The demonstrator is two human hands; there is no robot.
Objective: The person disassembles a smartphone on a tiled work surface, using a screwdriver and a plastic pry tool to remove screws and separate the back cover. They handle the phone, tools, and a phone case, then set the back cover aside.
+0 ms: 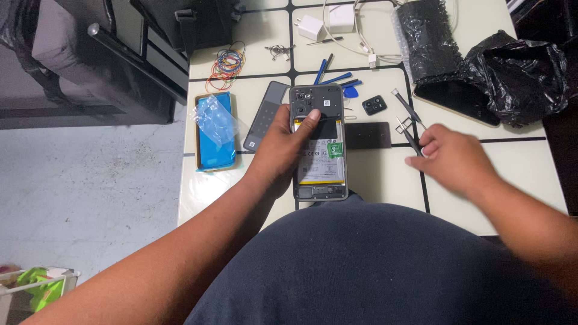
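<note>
An opened phone (319,144) lies back-up on the white tiled table (518,174), its battery and circuit board exposed. My left hand (282,150) rests on its left side, thumb pressing near the top of the battery. My right hand (451,157) is to the right of the phone, fingers closed on metal tweezers (408,117) that point up and left. A small black camera cover (374,105) and a dark rectangular strip (367,135) lie between the phone and the tweezers.
A blue phone case with clear film (215,129) and a dark panel (265,114) lie left of the phone. Coloured rubber bands (226,65), blue pry tools (337,78), white chargers with cable (328,21) and black plastic bags (481,60) sit farther back. The table edge drops to floor at left.
</note>
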